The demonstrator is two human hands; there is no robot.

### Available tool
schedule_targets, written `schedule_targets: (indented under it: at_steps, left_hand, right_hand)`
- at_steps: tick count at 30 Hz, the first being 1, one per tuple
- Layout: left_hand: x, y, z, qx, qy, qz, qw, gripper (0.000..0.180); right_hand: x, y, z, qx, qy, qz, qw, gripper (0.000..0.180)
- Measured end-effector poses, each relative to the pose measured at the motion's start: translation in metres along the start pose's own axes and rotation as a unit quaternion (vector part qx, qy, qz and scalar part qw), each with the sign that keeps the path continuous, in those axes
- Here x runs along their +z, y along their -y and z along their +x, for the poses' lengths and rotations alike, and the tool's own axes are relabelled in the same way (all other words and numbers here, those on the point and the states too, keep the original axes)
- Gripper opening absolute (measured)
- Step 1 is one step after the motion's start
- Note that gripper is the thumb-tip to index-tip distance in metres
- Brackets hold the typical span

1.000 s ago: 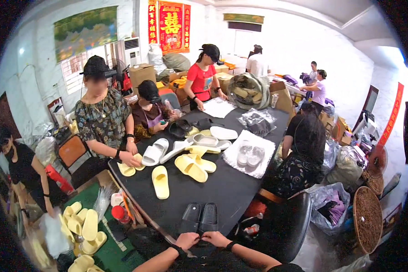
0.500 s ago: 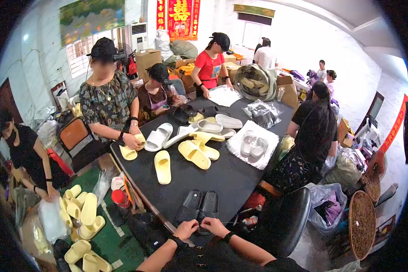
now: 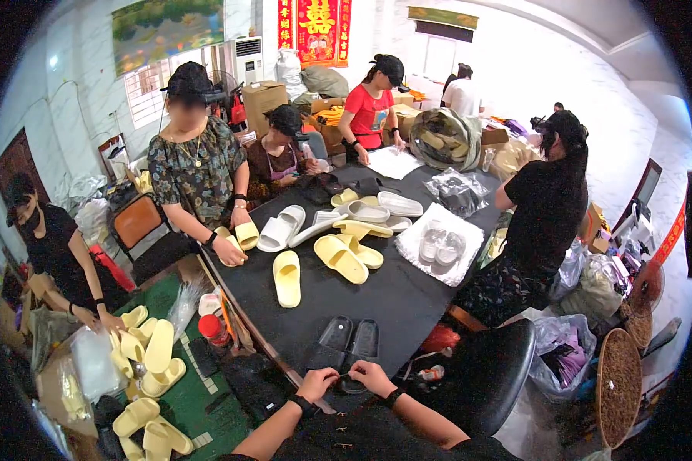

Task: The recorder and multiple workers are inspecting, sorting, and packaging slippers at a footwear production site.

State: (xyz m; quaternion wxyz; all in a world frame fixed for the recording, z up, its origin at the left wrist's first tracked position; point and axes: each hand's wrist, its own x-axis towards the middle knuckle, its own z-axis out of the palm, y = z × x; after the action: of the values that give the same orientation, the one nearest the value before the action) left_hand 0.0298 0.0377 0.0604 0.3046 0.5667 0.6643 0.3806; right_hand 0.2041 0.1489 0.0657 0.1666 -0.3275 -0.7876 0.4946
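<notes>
A pair of black slide sandals lies side by side at the table's near edge: the left slide (image 3: 334, 336) and the right slide (image 3: 365, 340), toes away from me. Over their heel ends my left hand (image 3: 316, 386) is closed, thumb and fingertips pinched together. Close beside it, my right hand (image 3: 370, 377) is closed in a similar pinch above the right slide's heel. Whatever sits between the fingertips is too small to make out. Beyond the slides lie a single yellow slide (image 3: 287, 280) and a yellow pair (image 3: 341, 259).
White slides (image 3: 281, 228) and clear-bagged slides (image 3: 441, 246) are on the black table (image 3: 396, 307). A black chair (image 3: 490, 376) stands at my right. On the left, yellow slides (image 3: 158, 347) lie on a green surface near a red-lidded jar (image 3: 214, 330). Several co-workers surround the table.
My view has shifted slightly, so the table appears farther right. My hands stay pinched by the slides' heels. The co-worker at right stands more upright; the one in floral has moved two yellow slides apart.
</notes>
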Motion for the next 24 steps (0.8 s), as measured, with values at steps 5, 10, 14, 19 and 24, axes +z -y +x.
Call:
schedule_targets:
  at_steps: [5,10,14,19,24]
  left_hand:
    - [0.002,0.002,0.001,0.015,0.006,0.003,1.000,0.015]
    - [0.000,0.005,0.001,-0.007,0.034,0.035,0.999,0.015]
    - [-0.001,0.004,0.001,-0.004,0.047,0.054,0.997,0.013]
    - [0.004,0.006,0.001,0.014,0.051,0.092,0.994,0.013]
    - [0.007,0.011,0.004,0.032,0.038,0.078,0.996,0.014]
  right_hand:
    - [0.004,-0.003,0.004,-0.009,0.035,0.010,0.999,0.020]
    - [0.004,-0.001,0.006,0.004,0.098,0.021,0.995,0.018]
    - [0.008,-0.005,0.006,-0.009,0.121,0.009,0.993,0.019]
    - [0.009,-0.003,0.007,0.001,0.113,-0.009,0.994,0.021]
    - [0.008,-0.009,0.011,-0.030,0.115,-0.073,0.990,0.020]
